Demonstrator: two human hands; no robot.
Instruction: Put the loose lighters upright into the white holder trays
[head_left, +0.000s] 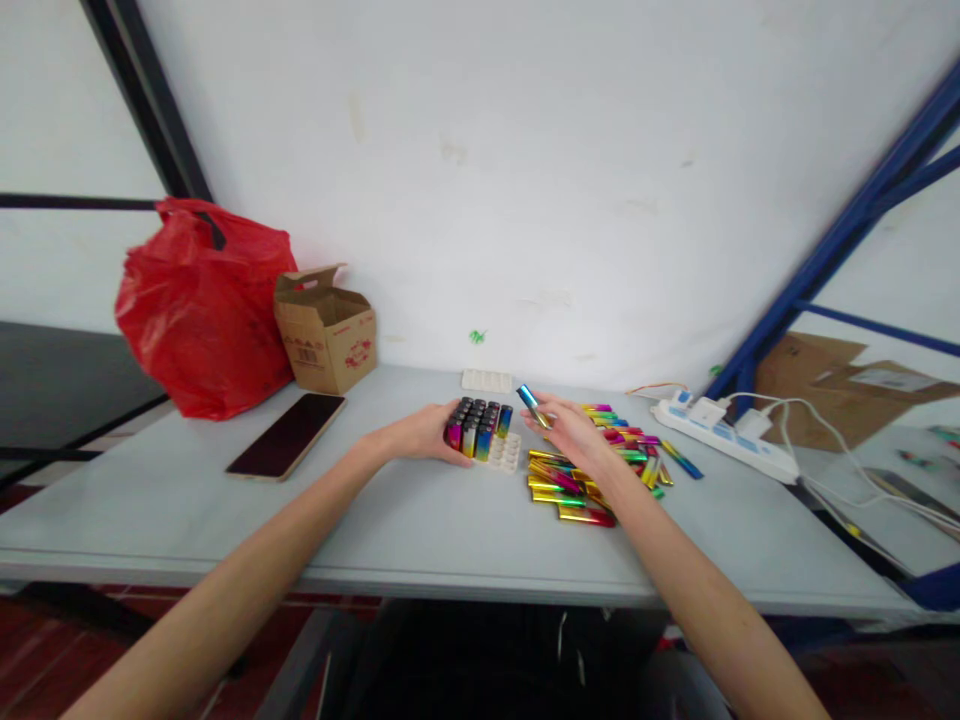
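A white plastic tray [504, 455] stands on the table with several upright metallic lighters [477, 430] in its left part. The slots at its right side show bare. My left hand [431, 433] is closed round the left side of this tray and its lighters, thumb at the front. Just to the right and a little above, my right hand [566, 425] pinches a single blue-and-gold lighter [533, 406], held tilted. Below and behind that hand spreads a loose pile of shiny coloured lighters [555, 480], partly hidden by my right forearm.
Against the wall lies a second white tray [487, 380]. On the left are a phone [288, 436], an open cardboard box [330, 335] and a red plastic bag [210, 310]. A white power strip [724, 440] with cables lies at right, near a blue metal frame [840, 235].
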